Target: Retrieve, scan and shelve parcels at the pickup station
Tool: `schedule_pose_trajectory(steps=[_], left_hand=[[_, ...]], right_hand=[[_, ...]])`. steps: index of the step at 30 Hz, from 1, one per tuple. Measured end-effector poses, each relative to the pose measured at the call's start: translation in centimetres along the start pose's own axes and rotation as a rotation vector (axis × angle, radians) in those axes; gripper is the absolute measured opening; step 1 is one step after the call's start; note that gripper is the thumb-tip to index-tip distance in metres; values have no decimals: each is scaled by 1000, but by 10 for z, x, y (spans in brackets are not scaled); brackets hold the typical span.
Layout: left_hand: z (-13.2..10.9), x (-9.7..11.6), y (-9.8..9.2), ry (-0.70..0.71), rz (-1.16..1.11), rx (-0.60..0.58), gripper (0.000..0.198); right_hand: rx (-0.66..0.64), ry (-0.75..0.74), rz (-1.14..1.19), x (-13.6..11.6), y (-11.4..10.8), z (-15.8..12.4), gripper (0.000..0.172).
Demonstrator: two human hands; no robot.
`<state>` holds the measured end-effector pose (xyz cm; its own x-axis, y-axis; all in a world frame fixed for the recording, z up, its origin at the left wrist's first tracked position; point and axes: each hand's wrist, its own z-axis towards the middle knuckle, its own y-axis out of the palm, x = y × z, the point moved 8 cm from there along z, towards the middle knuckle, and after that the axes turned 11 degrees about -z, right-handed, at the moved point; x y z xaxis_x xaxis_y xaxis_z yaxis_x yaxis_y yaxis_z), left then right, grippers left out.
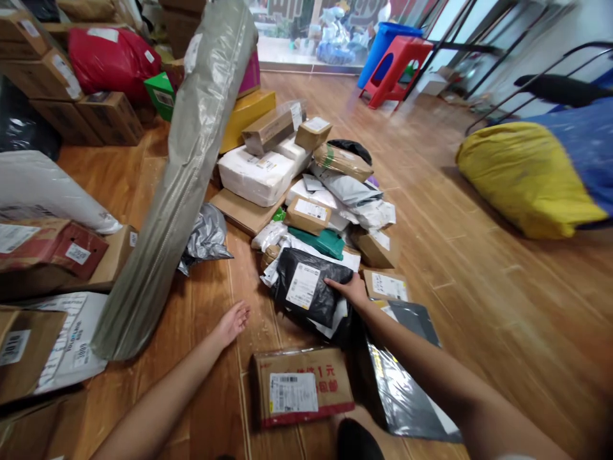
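Gripping the black parcel [313, 294], at six o'clock from centre, with the right hand [353, 289], thumb on top; holding the left hand [234, 322] empty, loosely open, at eight o'clock from it. Apparently at the grasping step; for lifting, probably needs a firm pinch.

First inspector: The parcel pile [311, 214] lies on the floor [454, 275] before you; at its near end, your right hand [352, 289] has the right edge of a bag [313, 287].

Second inspector: Confirmed. Nearer you lies a carton [301, 386], a mailer [407, 402] to its right. Your left hand [234, 319] is between pile and roll [177, 172].

First inspector: Left of the roll?

Second inspector: You have a box stack [48, 255]. Far right, a stool [395, 70] stands before a bucket [378, 48]; nearer, a sack [522, 176] lies well right of the pile.
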<state>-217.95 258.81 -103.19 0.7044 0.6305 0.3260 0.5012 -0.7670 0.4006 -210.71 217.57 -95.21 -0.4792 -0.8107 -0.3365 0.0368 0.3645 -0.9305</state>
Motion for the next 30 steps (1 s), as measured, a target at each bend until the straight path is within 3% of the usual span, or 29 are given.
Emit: schedule_pose_trajectory(steps=[3,5,7,10,13,15,17,19,21,23,25,28,30], left_hand=[[-16,-30,12,-52,77,-67,15],[-23,-48,22,-78,119,-92,21],[-27,-69,33,-130,152,-105,28],[-33,-95,52,-215,111,-156,48],[-30,-87,52,-62,-9,-133,49],[-25,-67,36,48,-5,-81,45],[-21,-46,16,82,82,-60,42],[-22,-26,-6,104,181,-54,41],[-27,-14,-28,106,237,-33,45],[-37,-13,-47,84,232,-2,50],[-47,-21,-60,43,182,21,54],[-57,-35,-61,-18,68,6,61],[-61,-42,-51,-46,-6,-13,63]], right_hand=[[67,28,75,-10,-13,-11,77],[66,-4,252,-19,-13,-27,68],[-80,26,529,-25,6,-52,64],[-403,64,902,-40,47,-107,62],[-476,-144,881,-55,53,-137,56],[-366,-313,642,-55,39,-123,51],[-162,-296,315,-37,17,-84,58],[1,-188,22,-16,-7,-41,80],[4,-162,-145,-10,-18,-9,102],[-52,-153,-136,-14,-19,2,102],[-186,-38,92,-19,-9,-11,87],[-546,136,536,-43,30,-71,51],[-747,144,683,-68,54,-121,35]])
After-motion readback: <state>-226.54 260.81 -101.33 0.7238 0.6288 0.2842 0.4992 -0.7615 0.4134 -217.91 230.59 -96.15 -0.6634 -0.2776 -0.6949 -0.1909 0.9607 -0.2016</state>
